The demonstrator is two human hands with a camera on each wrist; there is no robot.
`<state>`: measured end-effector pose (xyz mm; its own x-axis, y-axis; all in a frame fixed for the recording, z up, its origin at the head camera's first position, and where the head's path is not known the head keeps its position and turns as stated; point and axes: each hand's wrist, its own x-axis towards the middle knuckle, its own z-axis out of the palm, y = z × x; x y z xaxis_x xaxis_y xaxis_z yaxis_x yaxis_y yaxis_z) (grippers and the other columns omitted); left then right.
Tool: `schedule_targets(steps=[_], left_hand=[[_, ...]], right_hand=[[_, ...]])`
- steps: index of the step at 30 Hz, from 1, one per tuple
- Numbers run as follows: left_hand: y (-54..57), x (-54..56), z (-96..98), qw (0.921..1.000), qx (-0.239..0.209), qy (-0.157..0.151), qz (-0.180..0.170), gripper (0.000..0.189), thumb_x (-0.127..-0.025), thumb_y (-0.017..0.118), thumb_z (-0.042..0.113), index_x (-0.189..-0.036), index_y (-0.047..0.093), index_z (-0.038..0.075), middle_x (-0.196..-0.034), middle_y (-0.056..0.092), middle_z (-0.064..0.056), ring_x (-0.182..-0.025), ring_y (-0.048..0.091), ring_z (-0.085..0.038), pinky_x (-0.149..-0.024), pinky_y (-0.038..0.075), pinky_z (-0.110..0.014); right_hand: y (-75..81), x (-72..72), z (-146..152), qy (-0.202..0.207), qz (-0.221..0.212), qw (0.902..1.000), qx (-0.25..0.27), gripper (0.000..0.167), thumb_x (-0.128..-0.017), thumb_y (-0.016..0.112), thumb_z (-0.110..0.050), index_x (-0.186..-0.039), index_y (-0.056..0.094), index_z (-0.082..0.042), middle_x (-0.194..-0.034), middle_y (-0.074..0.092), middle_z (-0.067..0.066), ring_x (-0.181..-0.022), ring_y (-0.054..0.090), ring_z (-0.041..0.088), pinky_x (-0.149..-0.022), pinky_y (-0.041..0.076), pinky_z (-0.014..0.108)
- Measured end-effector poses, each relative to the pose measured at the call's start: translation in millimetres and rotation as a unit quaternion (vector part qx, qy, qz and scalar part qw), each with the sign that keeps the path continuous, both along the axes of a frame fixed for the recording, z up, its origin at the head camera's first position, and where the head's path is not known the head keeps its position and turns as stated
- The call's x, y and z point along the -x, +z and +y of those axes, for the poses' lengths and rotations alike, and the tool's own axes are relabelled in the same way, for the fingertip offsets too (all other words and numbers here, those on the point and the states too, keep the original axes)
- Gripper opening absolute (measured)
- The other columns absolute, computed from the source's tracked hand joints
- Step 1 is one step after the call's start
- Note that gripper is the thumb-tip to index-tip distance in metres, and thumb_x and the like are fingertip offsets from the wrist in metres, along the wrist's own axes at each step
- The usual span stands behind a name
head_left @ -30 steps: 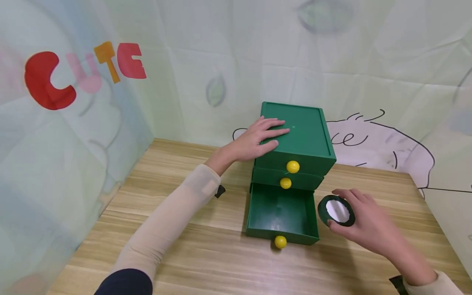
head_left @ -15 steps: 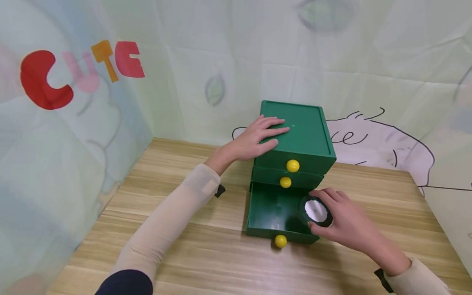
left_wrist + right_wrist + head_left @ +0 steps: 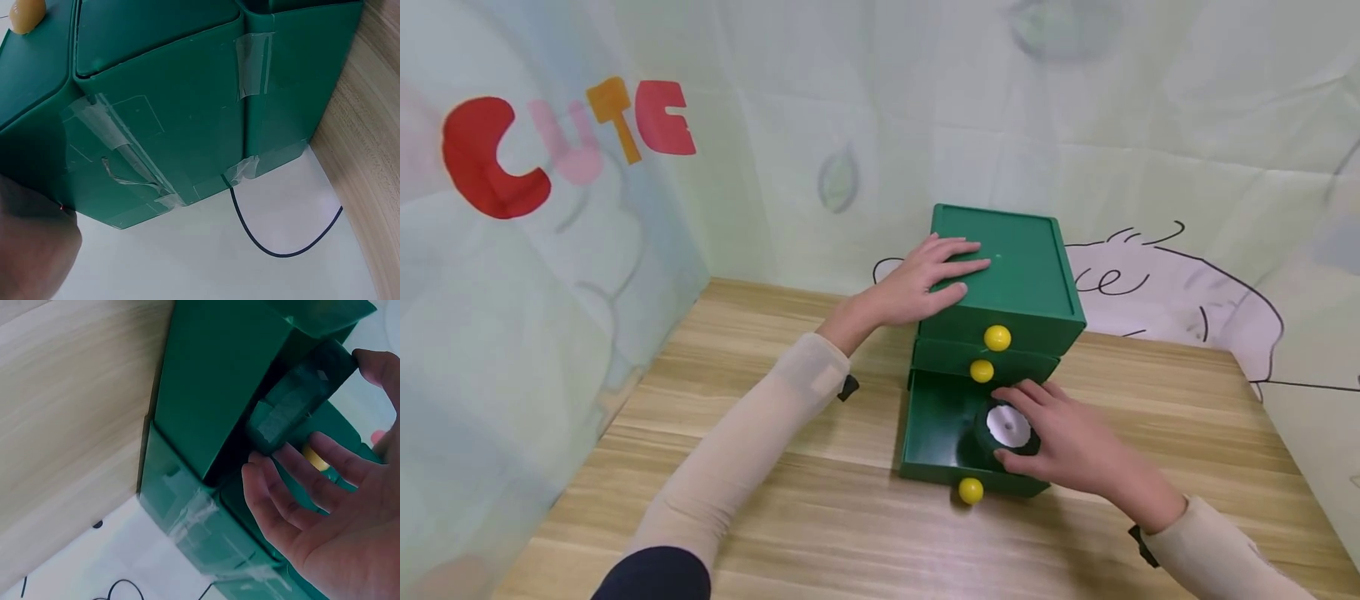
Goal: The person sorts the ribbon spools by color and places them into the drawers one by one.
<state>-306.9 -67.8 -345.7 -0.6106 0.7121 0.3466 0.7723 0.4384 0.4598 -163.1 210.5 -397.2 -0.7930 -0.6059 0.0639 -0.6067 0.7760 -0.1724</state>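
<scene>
A green three-drawer box [image 3: 1022,275] stands on the table, its bottom drawer [image 3: 932,429] pulled out. My left hand [image 3: 919,283] rests on the left side of the box's top with fingers spread; in the left wrist view only a blurred part of that hand [image 3: 34,247] shows. Between thumb and fingers, my right hand [image 3: 1067,437] holds a dark green roll of tape or ribbon with a white core [image 3: 1008,426] over the right part of the drawer. The right wrist view shows the roll [image 3: 300,400] tilted beside the drawer wall, fingertips at its edges. Whether it touches the drawer floor, I cannot tell.
Yellow round knobs mark the drawer fronts, the lowest knob [image 3: 971,491] jutting toward me. Clear tape [image 3: 256,62] runs along the box's side. Wood-grain table [image 3: 820,517] surrounds the box. A printed cloth [image 3: 790,167] hangs behind and at the left.
My right hand has carried the roll leftward, from beside the bottom drawer to over its inside. The left hand stays on top of the box.
</scene>
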Motion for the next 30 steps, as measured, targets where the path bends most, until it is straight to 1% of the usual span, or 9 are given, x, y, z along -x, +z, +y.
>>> schedule_targets(steps=[7, 12, 18, 23, 30], left_hand=[[0.8, -1.3, 0.7, 1.0, -0.003, -0.003, 0.0, 0.05, -0.111, 0.049, 0.026, -0.159, 0.051, 0.01, -0.171, 0.036, -0.015, -0.162, 0.021, -0.031, -0.133, 0.001, -0.04], [0.8, -1.8, 0.5, 1.0, -0.001, -0.003, -0.001, 0.05, -0.111, 0.049, 0.026, -0.159, 0.051, 0.01, -0.171, 0.036, -0.015, -0.162, 0.021, -0.031, -0.133, 0.0, -0.04], [0.6, -2.5, 0.0, 1.0, -0.003, -0.002, -0.003, 0.05, -0.111, 0.048, 0.026, -0.159, 0.051, 0.01, -0.171, 0.036, -0.014, -0.162, 0.021, -0.031, -0.133, -0.001, -0.039], [0.8, -1.9, 0.2, 1.0, -0.002, -0.002, 0.001, 0.05, -0.111, 0.048, 0.025, -0.158, 0.051, 0.01, -0.17, 0.036, -0.015, -0.162, 0.021, -0.031, -0.133, 0.0, -0.04], [1.2, -1.8, 0.5, 1.0, -0.001, -0.003, -0.003, 0.05, -0.111, 0.048, 0.026, -0.158, 0.051, 0.01, -0.171, 0.036, -0.014, -0.162, 0.02, -0.031, -0.133, 0.0, -0.04]], right_hand=[[-8.5, 6.2, -10, 0.032, -0.009, 0.9994, -0.006, 0.063, -0.087, 0.083, -0.047, -0.136, 0.066, -0.011, -0.126, 0.067, 0.005, -0.104, 0.059, 0.023, -0.082, 0.058, 0.041], [-12.9, 11.4, -14, 0.045, -0.032, 0.9983, -0.017, 0.064, -0.087, 0.084, -0.046, -0.138, 0.066, -0.011, -0.13, 0.067, 0.006, -0.105, 0.061, 0.025, -0.083, 0.058, 0.043], [-17.4, 17.0, -16, 0.054, -0.057, 0.9968, -0.014, 0.065, -0.087, 0.084, -0.044, -0.139, 0.065, -0.01, -0.13, 0.068, 0.006, -0.108, 0.063, 0.027, -0.083, 0.058, 0.044], [-18.5, 21.4, -18, 0.061, -0.082, 0.9946, -0.018, 0.066, -0.088, 0.084, -0.045, -0.141, 0.064, -0.011, -0.131, 0.068, 0.005, -0.109, 0.063, 0.026, -0.087, 0.058, 0.044], [-21.1, 25.8, -22, 0.076, -0.105, 0.9914, -0.02, 0.065, -0.089, 0.084, -0.045, -0.14, 0.064, -0.011, -0.13, 0.068, 0.004, -0.108, 0.064, 0.024, -0.087, 0.058, 0.044]])
